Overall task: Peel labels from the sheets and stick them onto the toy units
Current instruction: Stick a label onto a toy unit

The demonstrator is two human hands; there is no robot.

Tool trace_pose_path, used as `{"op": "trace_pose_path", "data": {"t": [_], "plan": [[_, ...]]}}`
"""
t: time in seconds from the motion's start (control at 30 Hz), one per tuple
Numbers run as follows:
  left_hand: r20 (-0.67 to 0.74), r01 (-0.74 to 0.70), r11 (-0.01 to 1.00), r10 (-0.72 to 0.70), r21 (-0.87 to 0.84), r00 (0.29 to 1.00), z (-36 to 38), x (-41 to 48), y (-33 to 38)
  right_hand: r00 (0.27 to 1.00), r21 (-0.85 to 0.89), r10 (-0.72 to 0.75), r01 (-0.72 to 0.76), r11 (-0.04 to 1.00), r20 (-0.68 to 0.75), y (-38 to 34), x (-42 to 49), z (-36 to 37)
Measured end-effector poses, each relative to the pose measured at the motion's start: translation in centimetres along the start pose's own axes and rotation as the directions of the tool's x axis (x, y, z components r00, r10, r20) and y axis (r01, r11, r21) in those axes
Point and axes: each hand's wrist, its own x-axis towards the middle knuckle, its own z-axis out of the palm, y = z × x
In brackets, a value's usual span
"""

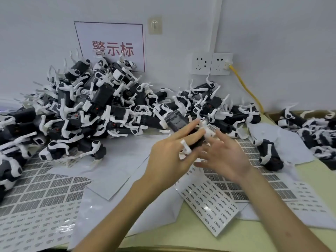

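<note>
As left hand (169, 157) holds, toy unit (177, 122) blk/white.

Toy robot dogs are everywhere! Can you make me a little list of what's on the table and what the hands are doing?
Left hand: holds one toy unit above the table
Right hand: fingers spread, touching that toy's white part
Pile of toy units: heaped against the wall, left and middle
Label sheets: spread flat under and beside the hands
Behind: red-lettered sign, two sockets, yellow cable plugged in
</note>
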Motion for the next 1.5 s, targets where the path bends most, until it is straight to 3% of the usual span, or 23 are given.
{"op": "trace_pose_path", "data": {"t": [0.1,0.17,0.27,0.43,0.57,0.63,0.73,0.87,0.93,1.13,1.33,1.4,1.5], "plan": [[0.06,-0.143,0.987,0.138,0.075,0.989,2.5,1.0,-1.0,0.999,0.06,0.034,-0.037,0.998,0.038,0.3,0.0,0.0],[0.083,-0.191,0.977,0.183,0.097,0.98,3.8,1.2,-2.0,1.0,0.14,0.013,-0.01,0.99,-0.018,0.3,0.1,0.2],[0.086,-0.121,0.991,0.116,0.059,0.99,5.3,0.5,-3.4,0.99,0.12,-0.065,0.08,0.99,-0.124,0.3,0.1,0.1],[0.141,-0.056,0.997,0.062,-0.051,0.988,5.7,-0.2,-5.0,0.982,0.063,-0.061,0.074,0.995,-0.18,0.4,0.6,0.1],[0.116,0.121,0.968,-0.097,-0.221,0.989,5.2,-0.4,-5.7,0.957,0.01,-0.122,0.129,0.992,-0.265,0.5,0.9,-0.1],[0.061,0.203,0.903,-0.195,-0.378,0.979,5.0,-0.3,-5.5,0.929,-0.034,-0.168,0.166,0.986,-0.329,0.4,1.0,-0.2],[0.046,0.34,0.704,-0.401,-0.624,0.915,4.5,0.0,-5.2,0.893,-0.071,-0.208,0.196,0.978,-0.399,0.3,0.9,0.1],[0.081,0.36,0.501,-0.495,-0.787,0.865,3.7,0.3,-5.2,0.862,-0.095,-0.259,0.242,0.966,-0.436,0.3,0.9,0.5],[0.11,0.378,0.477,-0.498,-0.793,0.86,3.4,0.2,-5.2,0.845,-0.122,-0.299,0.274,0.954,-0.443,0.4,0.9,0.6],[0.179,0.448,0.616,-0.448,-0.648,0.876,3.0,0.0,-5.3,0.78,-0.194,-0.415,0.367,0.91,-0.469,0.6,1.1,0.4],[0.335,0.53,0.601,-0.413,-0.598,0.847,2.9,0.2,-5.4,0.718,-0.388,-0.526,0.371,0.844,-0.456,0.8,0.9,0.7],[0.374,0.553,0.586,-0.408,-0.592,0.833,3.1,0.3,-5.5,0.721,-0.48,-0.575,0.375,0.793,-0.387,0.9,0.8,0.8],[0.393,0.576,0.499,-0.429,-0.648,0.813,3.2,0.2,-5.5,0.799,-0.493,-0.55,0.387,0.779,-0.242,0.9,0.7,0.9]]}}
